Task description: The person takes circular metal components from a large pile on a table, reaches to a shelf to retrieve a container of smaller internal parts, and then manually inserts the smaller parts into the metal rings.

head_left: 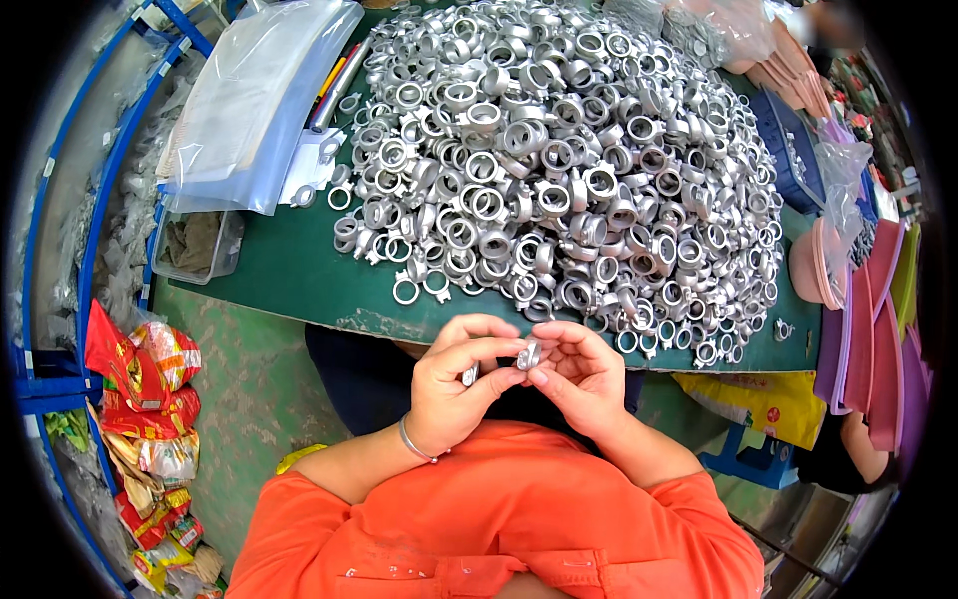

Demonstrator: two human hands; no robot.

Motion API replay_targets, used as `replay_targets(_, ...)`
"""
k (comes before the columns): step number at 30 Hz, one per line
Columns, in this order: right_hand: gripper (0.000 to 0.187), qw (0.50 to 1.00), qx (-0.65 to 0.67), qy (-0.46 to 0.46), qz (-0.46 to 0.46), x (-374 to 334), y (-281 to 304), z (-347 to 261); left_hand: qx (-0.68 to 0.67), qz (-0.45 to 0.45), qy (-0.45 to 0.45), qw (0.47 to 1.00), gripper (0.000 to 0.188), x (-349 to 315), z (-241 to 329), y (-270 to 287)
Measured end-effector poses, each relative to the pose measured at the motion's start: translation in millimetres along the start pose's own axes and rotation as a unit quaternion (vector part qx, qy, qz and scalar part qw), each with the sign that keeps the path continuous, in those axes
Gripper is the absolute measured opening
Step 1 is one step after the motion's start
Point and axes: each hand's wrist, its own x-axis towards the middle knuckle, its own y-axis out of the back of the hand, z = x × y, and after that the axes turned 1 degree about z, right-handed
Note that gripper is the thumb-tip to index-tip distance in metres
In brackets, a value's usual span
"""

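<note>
Close to my body, at the table's front edge, my left hand (449, 384) and my right hand (577, 377) meet fingertip to fingertip. Between them they pinch a small silver metal ring fitting (530, 354), seen partly edge-on. A second silver metal piece (470, 374) shows under the left fingers, mostly hidden. Just beyond my hands rises a big heap of similar silver metal rings (559, 180), many with a small lug on the side. The heap spreads over the green tabletop (279, 270).
Left on the table lie plastic-sleeved papers (249, 100), pens (339, 85) and a clear plastic box (198, 245). A blue basket (788, 150) and pink bins (818, 262) stand at the right. Blue shelving (90, 210) lines the left side, with coloured packets (150, 419) beside it.
</note>
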Motion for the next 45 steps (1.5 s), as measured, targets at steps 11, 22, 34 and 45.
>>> replay_targets(11,0.031,0.943,-0.268,0.196,0.029,0,-2,-5,-0.110,-0.009,0.135,0.985,0.022,-2,1,0)
replay_targets(22,0.016,0.662,-0.671,0.292,0.161,35,27,-53,-0.336,-0.038,0.388,0.857,0.017,13,4,-6)
replay_targets(34,0.012,0.681,-0.672,0.244,0.156,41,27,-58,-0.308,-0.067,0.372,0.873,0.029,27,-5,-30)
replay_targets(45,0.009,0.819,-0.517,0.187,0.164,30,22,-70,-0.301,-0.081,0.344,0.885,0.030,32,-4,-38)
